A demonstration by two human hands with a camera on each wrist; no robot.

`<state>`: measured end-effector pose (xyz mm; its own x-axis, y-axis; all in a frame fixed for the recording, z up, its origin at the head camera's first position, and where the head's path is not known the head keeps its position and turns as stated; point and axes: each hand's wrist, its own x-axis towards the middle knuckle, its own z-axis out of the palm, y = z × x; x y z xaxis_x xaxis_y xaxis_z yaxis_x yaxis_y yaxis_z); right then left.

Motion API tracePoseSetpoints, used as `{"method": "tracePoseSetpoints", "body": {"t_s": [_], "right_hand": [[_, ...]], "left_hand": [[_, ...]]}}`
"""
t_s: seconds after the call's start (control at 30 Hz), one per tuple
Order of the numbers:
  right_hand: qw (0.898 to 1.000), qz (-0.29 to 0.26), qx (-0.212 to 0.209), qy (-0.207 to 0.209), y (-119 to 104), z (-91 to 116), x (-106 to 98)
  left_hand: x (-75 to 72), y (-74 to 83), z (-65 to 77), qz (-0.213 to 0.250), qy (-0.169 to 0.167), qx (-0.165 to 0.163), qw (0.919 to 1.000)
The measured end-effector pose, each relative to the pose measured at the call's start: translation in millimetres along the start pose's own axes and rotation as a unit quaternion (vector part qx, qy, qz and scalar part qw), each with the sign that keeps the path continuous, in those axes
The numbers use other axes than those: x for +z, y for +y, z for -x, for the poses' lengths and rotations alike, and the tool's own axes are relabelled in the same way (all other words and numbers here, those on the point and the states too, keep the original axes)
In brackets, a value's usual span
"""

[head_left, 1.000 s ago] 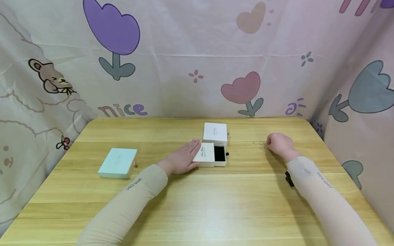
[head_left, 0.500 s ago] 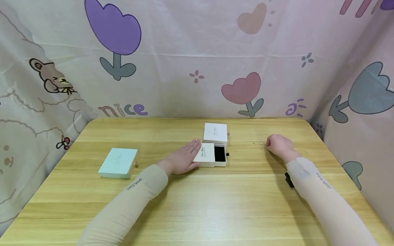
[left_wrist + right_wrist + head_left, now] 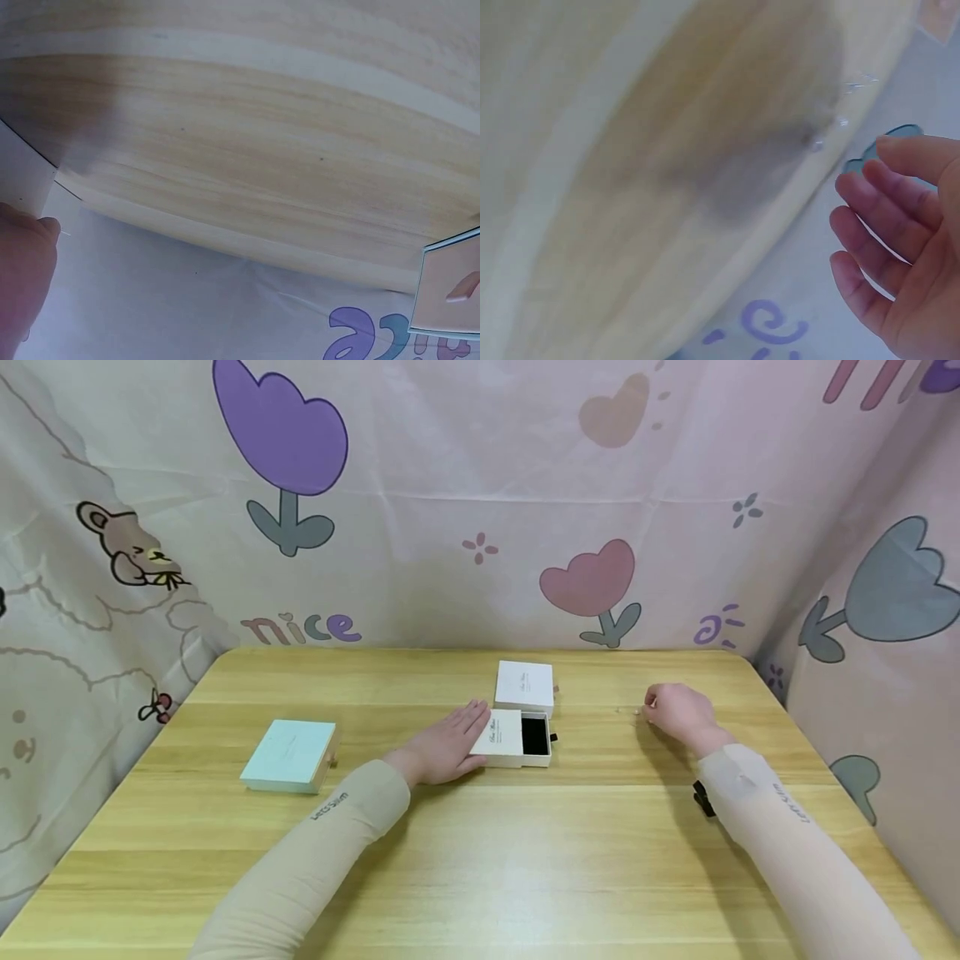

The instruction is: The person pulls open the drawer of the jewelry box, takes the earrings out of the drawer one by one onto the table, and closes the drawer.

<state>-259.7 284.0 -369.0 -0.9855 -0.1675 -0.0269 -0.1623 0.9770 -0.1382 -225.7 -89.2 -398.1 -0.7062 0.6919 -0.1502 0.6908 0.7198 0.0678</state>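
The white box [image 3: 497, 732] lies flat near the middle of the table [image 3: 525, 860], its off-white cover printed with small dark lettering and its inner tray [image 3: 537, 761] slid partly out to the right, baring a black lining [image 3: 535, 735] beyond which a dark pull tab [image 3: 553, 737] sticks out. The person's left hand [image 3: 445, 747] rests on the cover's left end, fingers straight and side by side. The right hand [image 3: 681, 717] hovers low over the wood, well apart from the box, beside several small glinting pieces [image 3: 816, 142]; its fingers curve loosely, thumb tip near forefinger, and it cannot be told whether they pinch anything. A second white box [image 3: 524, 684] sits just behind the first, so close that any gap is hard to judge, while a pale blue box [image 3: 289, 753] stands well apart to the left. Wood shows between the tray's end and the right hand, and a broad stretch runs in front of the box; the table's far edge lies behind the second box, before a printed cloth [image 3: 435, 460]. The left hand hides part of the cover, the lettering is too small to read, the glinting pieces are blurred in shape, and a dark object [image 3: 703, 798] is partly covered by the right sleeve [image 3: 795, 852].
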Motion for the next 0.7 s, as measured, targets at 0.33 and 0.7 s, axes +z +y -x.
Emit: {"method": "tracePoseSetpoints", "body": {"t_s": [0.33, 0.7], "right_hand": [[0.995, -0.049, -0.079, -0.027, -47, 6, -5], [0.983, -0.036, -0.168, -0.056, -83, 15, 2]], "left_hand": [[3.0, 0.6, 1.8, 0.009, -0.008, -0.002, 0.9999], [4.2, -3.3, 2.5, 0.040, 0.025, -0.004, 0.9989]]}}
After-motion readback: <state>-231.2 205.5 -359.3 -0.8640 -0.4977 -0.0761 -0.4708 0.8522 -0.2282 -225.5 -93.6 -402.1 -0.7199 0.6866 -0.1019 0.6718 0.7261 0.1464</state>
